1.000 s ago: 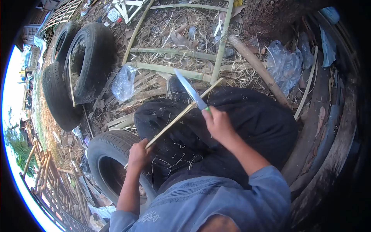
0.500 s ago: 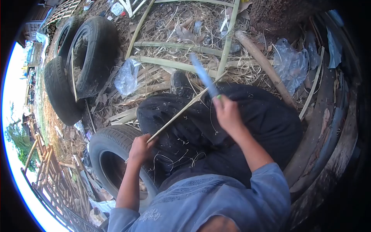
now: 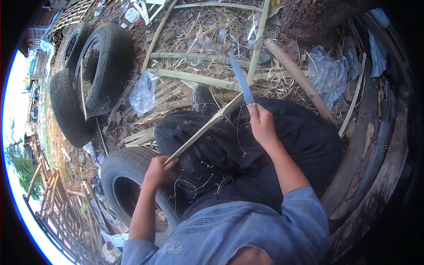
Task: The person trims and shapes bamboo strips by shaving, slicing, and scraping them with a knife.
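My left hand (image 3: 157, 171) is closed around the lower end of a thin bamboo strip (image 3: 201, 130), which slants up to the right over my dark trousers. My right hand (image 3: 263, 126) grips a knife (image 3: 241, 79) by its green handle. The blade points up and slightly left, beside the strip's far end. A knot shows on the strip near its upper part. Thin shavings (image 3: 212, 183) lie on my lap.
Several old tires (image 3: 108, 66) stand at the left, with another tire (image 3: 132, 190) by my left arm. Ahead lie a bamboo frame (image 3: 198, 78), a thick stick (image 3: 298, 77) and plastic bags (image 3: 327, 73). A tree trunk (image 3: 316, 20) is at the top right.
The knife has moved right and now points more upright, away from across the strip. My right hand has shifted right. My left hand still holds the strip in nearly the same place.
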Demonstrator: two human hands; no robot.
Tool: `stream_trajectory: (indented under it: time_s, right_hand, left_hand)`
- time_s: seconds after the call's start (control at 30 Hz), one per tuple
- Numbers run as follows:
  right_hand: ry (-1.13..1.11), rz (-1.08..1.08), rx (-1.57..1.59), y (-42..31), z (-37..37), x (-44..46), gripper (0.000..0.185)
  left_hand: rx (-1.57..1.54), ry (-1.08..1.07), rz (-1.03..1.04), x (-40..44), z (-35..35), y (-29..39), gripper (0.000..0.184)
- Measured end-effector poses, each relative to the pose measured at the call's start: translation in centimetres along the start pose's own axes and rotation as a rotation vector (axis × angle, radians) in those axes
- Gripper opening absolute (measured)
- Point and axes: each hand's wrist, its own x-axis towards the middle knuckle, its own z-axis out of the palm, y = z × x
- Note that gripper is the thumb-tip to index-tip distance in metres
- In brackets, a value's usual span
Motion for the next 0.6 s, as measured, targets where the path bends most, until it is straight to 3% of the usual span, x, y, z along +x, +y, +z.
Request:
stream_trajectory:
  time_s: [0.17, 0.23, 0.4, 0.47, 0.6]
  right_hand:
    - [0.013, -0.112, -0.027, 0.4, 0.4, -0.3, 0.033]
    - [-0.028, 0.009, 0.068, 0.6, -0.1, 0.3, 0.034]
    - [-0.045, 0.008, 0.005, -0.1, 0.1, 0.1, 0.035]
    - [0.001, 0.023, 0.125, 0.9, 0.4, 0.4, 0.037]
    - [-0.030, -0.075, -0.031, 0.6, 0.6, -0.1, 0.037]
  left_hand:
    - [0.000, -0.018, -0.070, 0.0, 0.0, 0.5, 0.036]
    - [-0.048, 0.025, 0.016, -0.2, 0.1, 0.3, 0.040]
    - [0.027, 0.013, -0.030, 0.1, 0.0, 0.5, 0.037]
    - [0.053, 0.016, -0.026, -0.1, -0.1, 0.4, 0.037]
    - [0.037, 0.040, -0.024, -0.3, 0.1, 0.8, 0.038]
